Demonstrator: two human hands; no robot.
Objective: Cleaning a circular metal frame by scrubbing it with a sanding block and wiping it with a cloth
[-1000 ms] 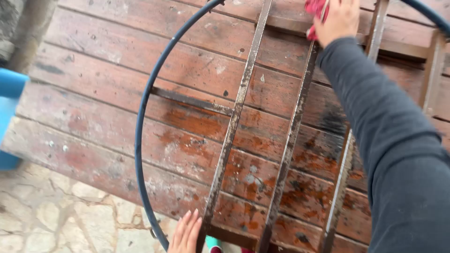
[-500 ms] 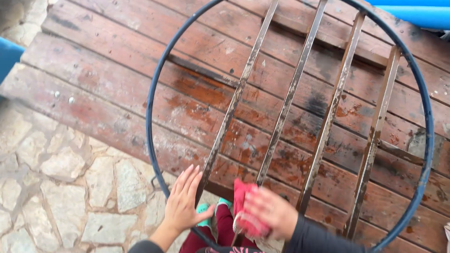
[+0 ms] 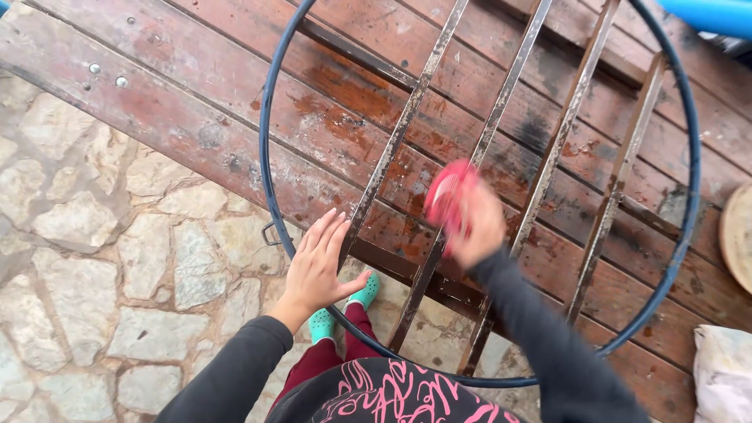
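Over the edge of the wooden deck point(image 3: 196, 102), where the reddish planks meet the stone paving point(image 3: 102, 258), you have a round metal frame point(image 3: 270, 211) tilted up in front of you: a dark blue ring with rusty, paint-flecked bars point(image 3: 392, 157) running across it and a brown crosspiece low down. Your left hand point(image 3: 317, 266) lies flat against the lower left part of that frame, its fingers point(image 3: 325, 231) spread and straight, the thumb hooked out toward the crosspiece; it presses there without closing round anything. Your right hand point(image 3: 474, 227) is up at the middle bars, blurred with motion, its fingers curled shut round a red brush point(image 3: 446, 196) whose head sits against the bar just left of the hand. How tight that hold is cannot be made out through the blur. Both your sleeves are dark grey. Below the ring your feet show in turquoise clogs point(image 3: 364, 291) on the paving, with maroon trousers above them. At the top right corner lies a blue pipe point(image 3: 705, 14); at the right edge sits a round wooden disc point(image 3: 738, 235), and below it a pale sack point(image 3: 724, 372) rests on the planks.
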